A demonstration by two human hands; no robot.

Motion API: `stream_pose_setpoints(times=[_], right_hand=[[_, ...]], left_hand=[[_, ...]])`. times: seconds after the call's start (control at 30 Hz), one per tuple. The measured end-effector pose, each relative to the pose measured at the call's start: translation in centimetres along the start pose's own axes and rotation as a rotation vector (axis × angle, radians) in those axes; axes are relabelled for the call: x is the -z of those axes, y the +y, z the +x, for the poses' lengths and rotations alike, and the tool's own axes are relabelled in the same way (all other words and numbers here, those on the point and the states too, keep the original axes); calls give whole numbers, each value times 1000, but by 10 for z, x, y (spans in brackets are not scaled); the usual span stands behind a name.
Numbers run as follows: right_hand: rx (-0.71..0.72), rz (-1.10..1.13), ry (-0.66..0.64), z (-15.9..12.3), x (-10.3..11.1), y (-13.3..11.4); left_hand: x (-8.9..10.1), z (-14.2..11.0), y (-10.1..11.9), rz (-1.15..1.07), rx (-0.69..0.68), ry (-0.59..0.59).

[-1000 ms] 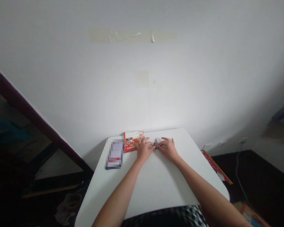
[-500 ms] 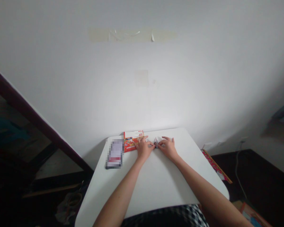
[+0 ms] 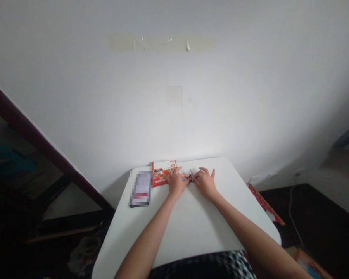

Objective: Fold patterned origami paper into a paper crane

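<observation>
Between my two hands, near the back of the white table [image 3: 197,224], is a small greyish folded piece [image 3: 191,176], perhaps paper, with a pointed top and a dark reddish spot. It is too small to make out fully. My left hand [image 3: 177,184] pinches its left side with thumb and forefinger, the other fingers raised over the edge of a red and white printed packet [image 3: 159,179]. From the right, my right hand [image 3: 206,182] pinches the same piece, its other fingers spread upward.
A phone [image 3: 141,189], blurred into pixels, lies left of the packet. The white wall [image 3: 235,97] rises directly behind the table. A dark-framed panel [image 3: 46,131] leans at the left, and a cable [image 3: 291,205] hangs at the right over a dark floor.
My right fingers have shifted slightly left on the small folded piece, which now looks narrower. My left hand, the packet and the phone stay in place.
</observation>
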State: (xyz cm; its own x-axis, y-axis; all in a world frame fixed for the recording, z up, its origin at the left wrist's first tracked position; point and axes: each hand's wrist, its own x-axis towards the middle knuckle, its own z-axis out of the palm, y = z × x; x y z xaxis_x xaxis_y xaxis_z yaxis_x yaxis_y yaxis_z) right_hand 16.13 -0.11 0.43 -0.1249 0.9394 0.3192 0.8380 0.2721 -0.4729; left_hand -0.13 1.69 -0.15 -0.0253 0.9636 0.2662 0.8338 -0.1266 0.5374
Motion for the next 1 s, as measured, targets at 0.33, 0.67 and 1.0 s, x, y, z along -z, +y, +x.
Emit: stream_pose_setpoints(times=[0.33,0.67,1.0], right_hand=[[-74,-133,-49,-2,-5,-1],[-88,-140,-41,-5,-5,-4],[-105,-157,38,-12,1,-5]], left_hand=[[2,-3,2,36,-3,-20],[2,-5,0,24,-47,14],[2,-5,-4,48,-71,-25]])
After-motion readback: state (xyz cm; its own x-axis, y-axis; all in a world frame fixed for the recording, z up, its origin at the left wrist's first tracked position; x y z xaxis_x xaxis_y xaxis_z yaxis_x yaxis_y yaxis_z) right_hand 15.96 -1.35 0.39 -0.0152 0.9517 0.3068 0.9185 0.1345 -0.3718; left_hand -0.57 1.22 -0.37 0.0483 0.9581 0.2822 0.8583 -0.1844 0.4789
